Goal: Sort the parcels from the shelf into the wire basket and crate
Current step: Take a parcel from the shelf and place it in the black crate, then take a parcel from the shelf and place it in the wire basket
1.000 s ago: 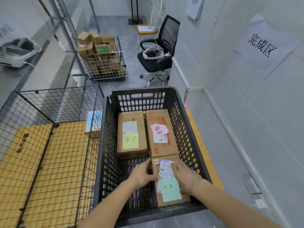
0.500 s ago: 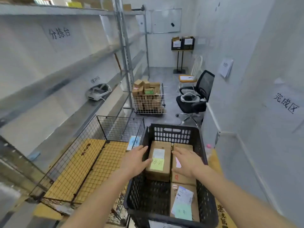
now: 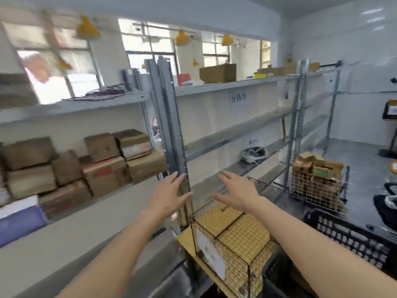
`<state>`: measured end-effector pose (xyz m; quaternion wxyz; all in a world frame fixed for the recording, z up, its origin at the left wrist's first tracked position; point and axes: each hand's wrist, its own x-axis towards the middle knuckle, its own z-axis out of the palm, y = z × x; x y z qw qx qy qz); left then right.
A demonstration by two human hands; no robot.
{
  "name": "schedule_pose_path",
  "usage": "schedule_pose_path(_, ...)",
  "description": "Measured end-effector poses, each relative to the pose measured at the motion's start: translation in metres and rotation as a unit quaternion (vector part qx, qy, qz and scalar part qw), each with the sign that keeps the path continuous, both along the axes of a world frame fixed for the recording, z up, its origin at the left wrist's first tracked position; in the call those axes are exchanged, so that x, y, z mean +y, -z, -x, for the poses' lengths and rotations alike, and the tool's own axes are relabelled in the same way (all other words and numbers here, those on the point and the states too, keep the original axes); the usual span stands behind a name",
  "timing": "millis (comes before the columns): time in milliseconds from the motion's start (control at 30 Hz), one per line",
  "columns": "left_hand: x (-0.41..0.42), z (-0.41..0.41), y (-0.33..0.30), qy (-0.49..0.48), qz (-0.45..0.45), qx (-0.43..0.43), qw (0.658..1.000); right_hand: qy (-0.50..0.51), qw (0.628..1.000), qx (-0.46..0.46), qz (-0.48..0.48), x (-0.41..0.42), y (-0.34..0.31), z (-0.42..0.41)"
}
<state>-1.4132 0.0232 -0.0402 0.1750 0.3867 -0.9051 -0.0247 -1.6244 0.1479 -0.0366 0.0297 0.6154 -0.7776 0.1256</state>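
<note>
Rising between empty hands [image 3: 169, 195] [image 3: 236, 193], shelf post [image 3: 171, 130] fronts stacked parcels [image 3: 86, 166].

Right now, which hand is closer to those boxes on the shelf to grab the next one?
Probably the left hand. Both hands are open and empty, but the stacked parcels sit on the shelf off to the left, and the right hand is farther away, above the wire basket.

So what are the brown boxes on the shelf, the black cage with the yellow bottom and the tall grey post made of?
The brown boxes look like matte cardboard, with taped seams and paper labels. The black cage seems to be thin dark metal wire in a see-through grid; its yellow bottom may be card or board, too blurred to tell. The tall grey post looks like dull painted or galvanised steel, with a row of holes.
</note>
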Motion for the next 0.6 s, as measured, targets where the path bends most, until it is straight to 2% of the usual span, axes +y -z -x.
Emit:
schedule_pose_path(267, 0.002, -0.319, -0.060, -0.229, 0.050, 0.032, 0.972, -0.223, 0.973, 0.023, 0.057, -0.094, -0.066, -0.288)
schedule_pose_path(600, 0.123, -0.697, -0.079, -0.459, 0.037, 0.062, 0.885, -0.420, 0.906, 0.023, 0.044, -0.081, -0.088, -0.682)
